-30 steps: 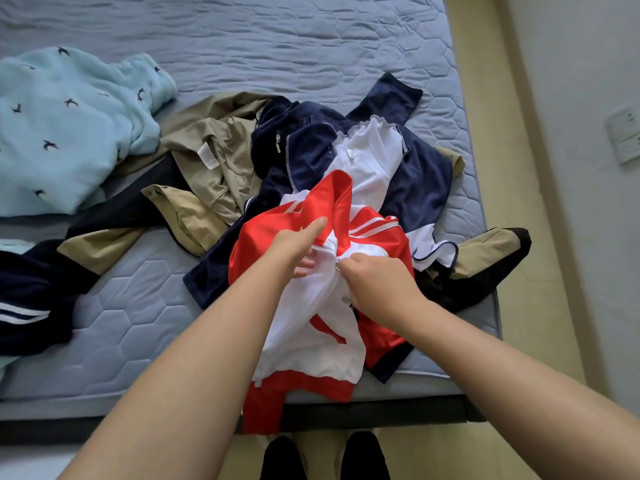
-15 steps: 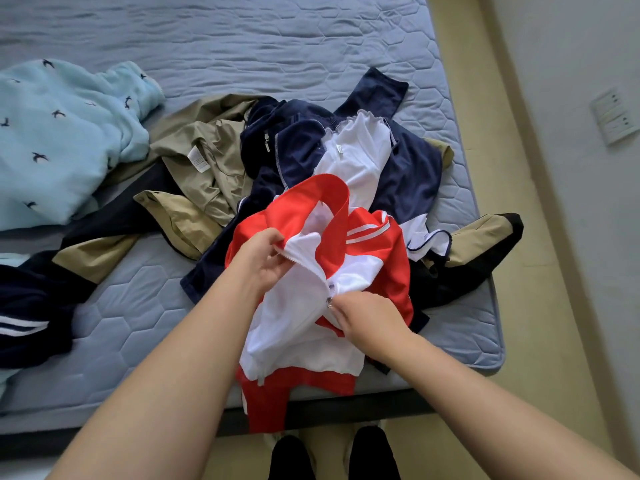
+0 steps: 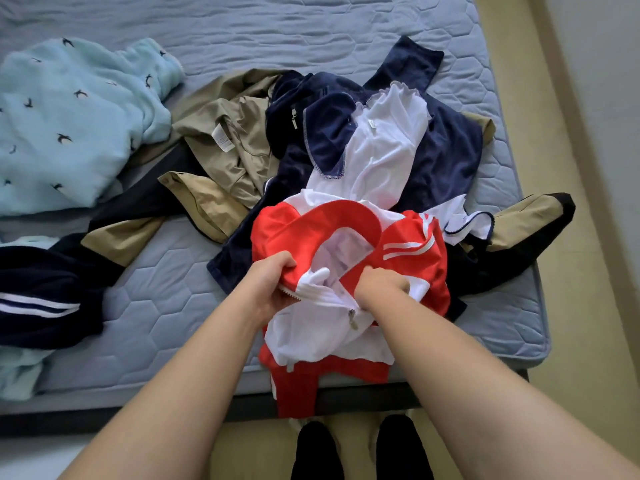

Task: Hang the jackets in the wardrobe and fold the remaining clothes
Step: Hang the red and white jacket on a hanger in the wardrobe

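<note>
Two hands work the red and white jacket at the near edge of the bed.

The left hand is curled round one side of the jacket's front just below the red collar. The right hand is bunched in the fabric of the other side, and the zip pull hangs just under its wrist. The jacket lies on top of the heap, over a navy jacket, with its hem drooping off the mattress. I'd say this is the readying step before hanging. Next, the jacket needs lifting clear by the collar without dragging the clothes beneath.
</note>
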Motion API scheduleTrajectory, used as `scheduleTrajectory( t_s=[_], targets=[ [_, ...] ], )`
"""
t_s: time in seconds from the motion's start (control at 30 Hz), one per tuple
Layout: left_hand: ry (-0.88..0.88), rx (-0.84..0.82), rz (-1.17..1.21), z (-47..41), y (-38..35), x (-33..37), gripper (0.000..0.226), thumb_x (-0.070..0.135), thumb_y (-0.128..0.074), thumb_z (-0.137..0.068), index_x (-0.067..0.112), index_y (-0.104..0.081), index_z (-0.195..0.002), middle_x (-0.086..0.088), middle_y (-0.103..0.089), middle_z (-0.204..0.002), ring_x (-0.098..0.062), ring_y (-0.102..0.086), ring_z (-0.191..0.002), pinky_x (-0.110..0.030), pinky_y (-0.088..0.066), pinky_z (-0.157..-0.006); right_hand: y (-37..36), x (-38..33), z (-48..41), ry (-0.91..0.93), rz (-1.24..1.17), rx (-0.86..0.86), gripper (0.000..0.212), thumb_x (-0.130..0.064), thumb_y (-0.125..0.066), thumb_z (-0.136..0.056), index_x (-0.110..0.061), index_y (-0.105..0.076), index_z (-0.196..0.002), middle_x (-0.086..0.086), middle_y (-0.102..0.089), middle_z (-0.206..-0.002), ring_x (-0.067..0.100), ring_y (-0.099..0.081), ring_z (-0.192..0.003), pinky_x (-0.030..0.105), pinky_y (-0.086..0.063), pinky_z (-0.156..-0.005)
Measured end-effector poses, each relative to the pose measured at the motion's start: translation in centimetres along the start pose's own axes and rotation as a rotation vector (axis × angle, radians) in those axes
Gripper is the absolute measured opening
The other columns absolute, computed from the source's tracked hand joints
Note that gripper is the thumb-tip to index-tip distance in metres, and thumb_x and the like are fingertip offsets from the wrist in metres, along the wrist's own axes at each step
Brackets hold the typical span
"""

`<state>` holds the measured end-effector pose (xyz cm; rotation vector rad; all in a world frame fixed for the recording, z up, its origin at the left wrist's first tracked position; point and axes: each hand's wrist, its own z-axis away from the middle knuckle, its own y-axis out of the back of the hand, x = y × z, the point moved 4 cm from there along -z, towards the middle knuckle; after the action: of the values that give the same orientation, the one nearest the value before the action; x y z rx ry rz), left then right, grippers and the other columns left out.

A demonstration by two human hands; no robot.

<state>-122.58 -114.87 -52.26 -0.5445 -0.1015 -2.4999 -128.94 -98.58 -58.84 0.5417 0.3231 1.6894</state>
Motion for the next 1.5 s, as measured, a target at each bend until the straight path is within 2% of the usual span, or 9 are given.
scheduleTrajectory(
  t_s=[0.1,0.2,0.3,0.43,0.53,0.73,0.9,1.2,1.5],
  targets=[
    [0.006,-0.022,-0.031,0.0,0.0,-1.2,0.014,0.005,-0.048,-0.085,0.009,-0.051,-0.072,-0.003,-0.048,-0.052,-0.013,-0.052,-0.041,-0.022,-0.047,-0.043,-1.4,0.3,-0.6,-0.016,-0.004,0.049,0.078,-0.012,-0.055,-0.087,-0.019,-0.010,-0.151,0.011,-0.046,-0.138,0.030,-0.050,-0.121,0.038,-0.046,-0.077],
    [-0.001,-0.029,-0.042,-0.7,0.5,-2.0,0.010,0.007,-0.049,-0.084,0.009,-0.053,-0.075,-0.003,-0.049,-0.054,-0.013,-0.053,-0.043,-0.024,-0.049,-0.046,-0.6,-0.8,-1.5,0.180,0.073,0.412,0.070,-0.006,-0.048,-0.091,-0.021,-0.013,-0.150,0.016,-0.053,-0.123,0.034,-0.058,-0.105,0.036,-0.043,-0.072],
    [-0.002,-0.009,-0.034,-1.7,1.3,-2.5,0.004,0.007,-0.050,-0.084,0.008,-0.052,-0.080,-0.004,-0.050,-0.057,-0.013,-0.054,-0.045,-0.024,-0.050,-0.045,0.3,-1.0,-2.6,0.174,0.122,0.407,0.059,-0.006,-0.043,-0.093,-0.020,-0.026,-0.147,0.010,-0.059,-0.120,0.031,-0.060,-0.106,0.034,-0.040,-0.067],
    [-0.064,0.024,-0.048,-2.0,2.0,-2.3,0.003,0.009,-0.053,-0.086,0.007,-0.053,-0.085,-0.006,-0.055,-0.063,-0.017,-0.057,-0.054,-0.025,-0.049,-0.045,0.9,1.5,-3.3,0.055,-0.135,0.309,0.038,-0.028,-0.036,-0.096,-0.009,-0.064,-0.114,0.010,-0.063,-0.115,0.031,-0.059,-0.107,0.034,-0.043,-0.072],
    [-0.164,0.075,-0.064,-1.0,2.6,-1.8,0.013,0.025,-0.060,-0.090,0.013,-0.062,-0.092,-0.007,-0.066,-0.080,-0.021,-0.064,-0.071,-0.030,-0.053,-0.053,1.9,3.3,-1.4,0.165,-0.477,0.429,0.040,-0.039,-0.042,-0.093,-0.011,-0.061,-0.072,0.007,-0.062,-0.079,0.031,-0.060,-0.085,0.032,-0.040,-0.064],
    [-0.330,0.245,-0.201,4.4,5.7,0.2,0.021,0.020,-0.051,-0.097,0.017,-0.062,-0.080,-0.007,-0.064,-0.082,-0.030,-0.064,-0.082,-0.043,-0.058,-0.068,4.6,8.3,5.9,0.277,-0.682,0.348,0.018,0.001,-0.053,-0.072,-0.016,-0.059,-0.070,-0.002,-0.059,-0.070,0.024,-0.064,-0.073,0.037,-0.057,-0.067],
    [-0.457,0.337,-0.528,11.6,7.8,0.5,0.041,-0.007,-0.037,-0.080,0.024,-0.062,-0.072,-0.001,-0.064,-0.078,-0.029,-0.061,-0.087,-0.041,-0.052,-0.081,9.3,11.8,14.1,0.574,-0.763,0.470,0.040,0.019,-0.040,-0.063,-0.020,-0.047,-0.067,-0.005,-0.051,-0.070,0.011,-0.046,-0.068,0.015,-0.034,-0.058],
    [-0.536,0.654,-0.070,33.5,4.7,-4.6,0.026,0.034,-0.044,-0.085,0.014,-0.055,-0.071,-0.009,-0.049,-0.061,-0.021,-0.038,-0.045,-0.022,-0.029,-0.044,14.4,12.1,31.1,1.018,-0.930,0.221,0.033,0.008,-0.033,-0.081,-0.016,-0.053,-0.068,-0.013,-0.042,-0.044,0.002,-0.037,-0.040,0.014,-0.030,-0.041],
    [-0.610,1.419,-0.162,57.8,6.3,-18.0,0.026,0.015,-0.047,-0.097,0.008,-0.070,-0.107,-0.017,-0.070,-0.100,-0.035,-0.062,-0.095,-0.030,-0.039,-0.074,10.9,8.5,53.3,1.546,-0.617,-0.106,0.034,-0.007,-0.038,-0.079,-0.026,-0.061,-0.063,0.009,-0.053,-0.064,0.025,-0.048,-0.056,0.037,-0.041,-0.058]
  ],
)
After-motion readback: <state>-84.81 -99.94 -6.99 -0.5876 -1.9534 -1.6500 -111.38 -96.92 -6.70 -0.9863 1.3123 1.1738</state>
